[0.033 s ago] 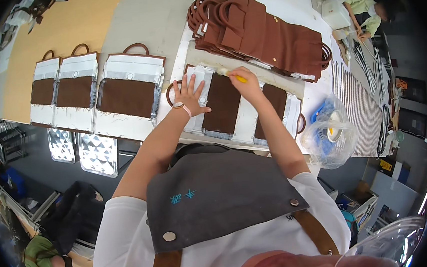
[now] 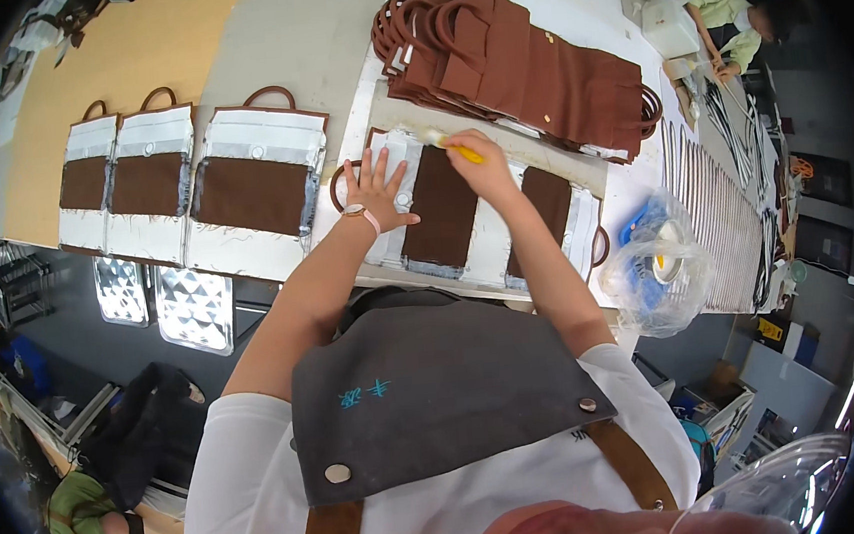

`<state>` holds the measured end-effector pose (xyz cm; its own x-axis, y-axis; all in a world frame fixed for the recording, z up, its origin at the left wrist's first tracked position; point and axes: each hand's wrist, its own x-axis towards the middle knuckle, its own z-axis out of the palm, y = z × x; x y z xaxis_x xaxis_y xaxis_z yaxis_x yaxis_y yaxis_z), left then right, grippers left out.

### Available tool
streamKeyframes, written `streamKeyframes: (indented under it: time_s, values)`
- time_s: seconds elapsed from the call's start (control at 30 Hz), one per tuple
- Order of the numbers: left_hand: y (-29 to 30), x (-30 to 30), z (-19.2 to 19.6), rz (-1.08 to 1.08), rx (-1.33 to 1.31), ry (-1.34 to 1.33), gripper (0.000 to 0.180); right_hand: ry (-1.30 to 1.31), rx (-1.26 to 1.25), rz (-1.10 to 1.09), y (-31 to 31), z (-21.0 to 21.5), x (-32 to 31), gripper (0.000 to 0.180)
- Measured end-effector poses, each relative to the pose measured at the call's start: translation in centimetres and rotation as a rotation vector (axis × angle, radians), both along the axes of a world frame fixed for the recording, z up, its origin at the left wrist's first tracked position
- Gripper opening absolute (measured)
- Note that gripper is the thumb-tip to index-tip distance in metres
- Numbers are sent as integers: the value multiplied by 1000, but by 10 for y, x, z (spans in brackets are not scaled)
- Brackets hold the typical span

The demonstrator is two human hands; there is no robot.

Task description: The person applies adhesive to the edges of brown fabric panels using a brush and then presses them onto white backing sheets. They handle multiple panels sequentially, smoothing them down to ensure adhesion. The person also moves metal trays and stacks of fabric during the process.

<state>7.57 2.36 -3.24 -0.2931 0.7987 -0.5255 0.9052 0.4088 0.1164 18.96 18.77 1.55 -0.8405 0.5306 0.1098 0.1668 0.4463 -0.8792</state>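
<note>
A brown bag panel [image 2: 439,206] with white backing and dark brown fabric patches lies flat on the table before me, a looped handle at each end. My left hand [image 2: 378,191] rests flat on its white left part, fingers spread. My right hand [image 2: 484,165] grips the yellow handle of a brush [image 2: 465,149]. The pale bristles touch down by the panel's far edge, at the top of the left dark patch. Whitish smears mark the table surface just beyond that edge.
A pile of brown bag panels [image 2: 541,62] with handles lies beyond. Three similar panels [image 2: 259,175] lie at left, overhanging the front edge. At right are a plastic bag around a white container [image 2: 665,263] and rows of thin strips [image 2: 710,225]. A co-worker [image 2: 728,17] sits far right.
My right hand and the brush have shifted slightly left along the panel's far edge. My left hand stays on the panel.
</note>
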Motion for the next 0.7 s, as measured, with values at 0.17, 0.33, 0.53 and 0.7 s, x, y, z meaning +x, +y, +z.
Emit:
streamKeyframes:
  time_s: [0.17,0.33,0.53,0.7]
  values:
    - [4,-1,6,-27,-35,9,99,-55,-25,57,8,-30,18,13]
    - [3,0,5,-21,-44,7,99,-122,-23,-4,27,-24,48,13]
    - [5,2,3,-16,-35,1,100,-117,-123,9,11,-20,41,14]
    - [4,0,2,-2,-44,-3,100,-165,-179,-41,36,-16,81,14]
